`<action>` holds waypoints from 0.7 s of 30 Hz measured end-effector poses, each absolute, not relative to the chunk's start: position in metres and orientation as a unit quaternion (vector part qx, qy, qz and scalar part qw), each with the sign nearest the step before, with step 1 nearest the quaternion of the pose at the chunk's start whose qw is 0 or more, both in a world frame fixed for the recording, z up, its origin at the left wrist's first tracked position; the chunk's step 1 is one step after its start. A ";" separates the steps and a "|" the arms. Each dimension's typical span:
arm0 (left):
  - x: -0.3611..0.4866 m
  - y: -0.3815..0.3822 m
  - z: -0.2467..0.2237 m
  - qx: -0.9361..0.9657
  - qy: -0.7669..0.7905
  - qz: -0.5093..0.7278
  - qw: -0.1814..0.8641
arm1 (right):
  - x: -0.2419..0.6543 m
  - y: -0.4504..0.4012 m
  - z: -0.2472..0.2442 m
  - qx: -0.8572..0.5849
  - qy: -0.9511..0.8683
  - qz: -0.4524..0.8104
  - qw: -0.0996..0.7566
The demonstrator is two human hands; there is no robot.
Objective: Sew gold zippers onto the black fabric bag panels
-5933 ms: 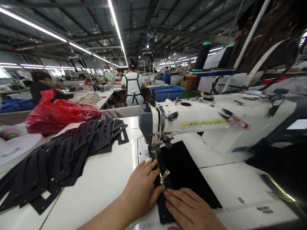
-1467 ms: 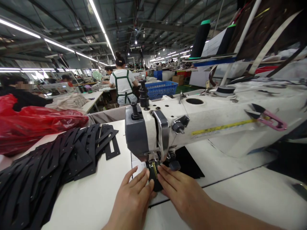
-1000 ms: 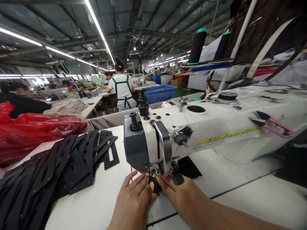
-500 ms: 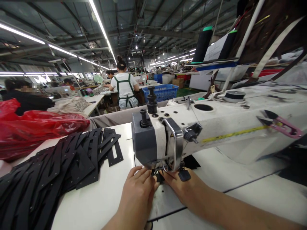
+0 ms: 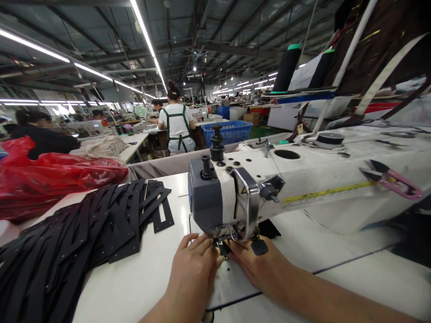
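A white and grey sewing machine (image 5: 205,197) stands in front of me, its needle end low over the white table. My left hand (image 5: 194,264) is just left of the presser foot, fingers bent and held close together on a small black piece (image 5: 225,252). From the other side, my right hand (image 5: 259,260) reaches in, its fingertips pressed on the same piece and partly hidden by the machine head. A flat black corner (image 5: 271,228) shows behind my right hand; whether it belongs to that piece I cannot tell.
Many flat black frame-shaped pieces (image 5: 124,220) lie overlapped on the left, before a red plastic bag (image 5: 67,175). Pink-handled thread snips (image 5: 400,181) rest on the machine arm. Black thread cones (image 5: 286,69) stand at upper right. A person (image 5: 177,121) sits ahead near a blue basket (image 5: 229,131).
The view has shifted slightly, so the scene sits a little lower and further right. Both hands stay at the presser foot with hardly any visible movement.
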State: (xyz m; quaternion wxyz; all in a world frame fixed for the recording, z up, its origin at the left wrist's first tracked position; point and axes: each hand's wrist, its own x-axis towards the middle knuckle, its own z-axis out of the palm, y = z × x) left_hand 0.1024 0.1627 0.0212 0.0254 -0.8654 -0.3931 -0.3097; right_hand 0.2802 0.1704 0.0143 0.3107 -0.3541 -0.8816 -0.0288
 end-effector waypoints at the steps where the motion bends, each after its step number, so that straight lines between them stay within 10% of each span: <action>1: 0.103 0.163 0.022 -0.862 -0.400 -0.310 0.028 | 0.280 0.171 0.012 -0.356 -0.878 -0.036 0.318; 21: 0.114 0.118 0.021 -0.901 -0.265 -0.316 0.132 | 0.324 0.092 -0.012 -0.416 -0.837 -0.256 0.245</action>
